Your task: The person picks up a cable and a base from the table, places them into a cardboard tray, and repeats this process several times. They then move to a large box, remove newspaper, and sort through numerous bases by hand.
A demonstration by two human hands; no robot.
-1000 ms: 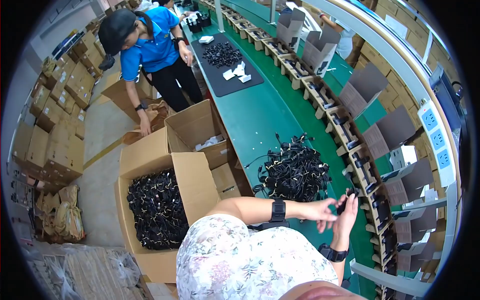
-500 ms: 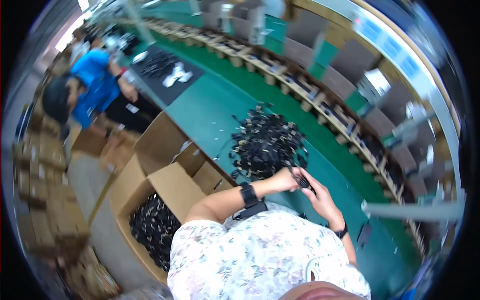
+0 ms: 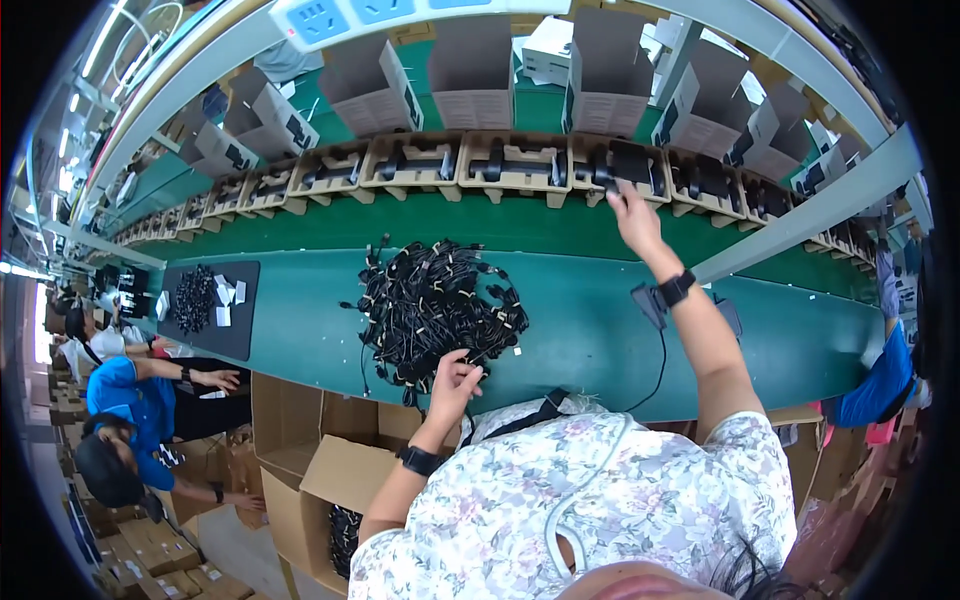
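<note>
A tangled heap of black cables (image 3: 430,300) with small tan ties lies on the green table in front of me. At its near edge, my left hand (image 3: 453,388) has its fingers curled, and a thin black cord runs down from them. My right hand (image 3: 637,222) reaches out to a row of brown moulded trays, its fingers stretched at the front of one tray (image 3: 585,170). Black items (image 3: 632,165) lie in that tray, right by the fingertips. What lies directly under these fingertips is too small to make out.
Grey open boxes (image 3: 472,80) stand behind the trays. A slanted metal post (image 3: 810,205) rises at the right. A black adapter (image 3: 650,305) with a cord lies below my right forearm. An open carton (image 3: 345,475) holds more cables. Co-workers in blue are at left (image 3: 140,400) and right.
My view has swung round to face the tray row. My hands, together on a black cable before, have parted: the right reached forward to a tray, the left moved to the heap's near edge.
</note>
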